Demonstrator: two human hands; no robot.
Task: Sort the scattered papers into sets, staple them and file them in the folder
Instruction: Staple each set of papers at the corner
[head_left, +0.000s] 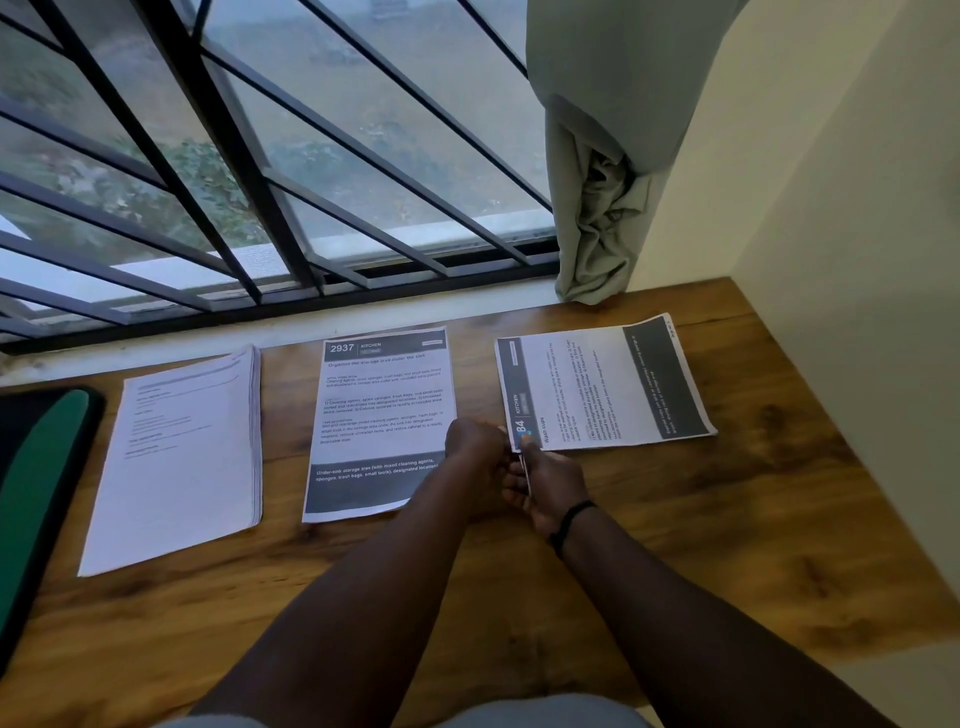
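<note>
Three paper sets lie in a row on the wooden desk (675, 519). Both hands meet at the rightmost set's (602, 387) near-left corner: the right hand (550, 483) grips a slim stapler (525, 467), the left hand (475, 447) curls alongside, apparently steadying it. A green folder (36, 483) waits far left.

On the table (675, 519), a thick stack of papers (182, 457) lies on the left with a folder (36, 493) further left, a single sheet (379, 421) lies in the middle, another sheet (608, 387) lies turned sideways on the right, and the window (260, 156) is behind them.
</note>
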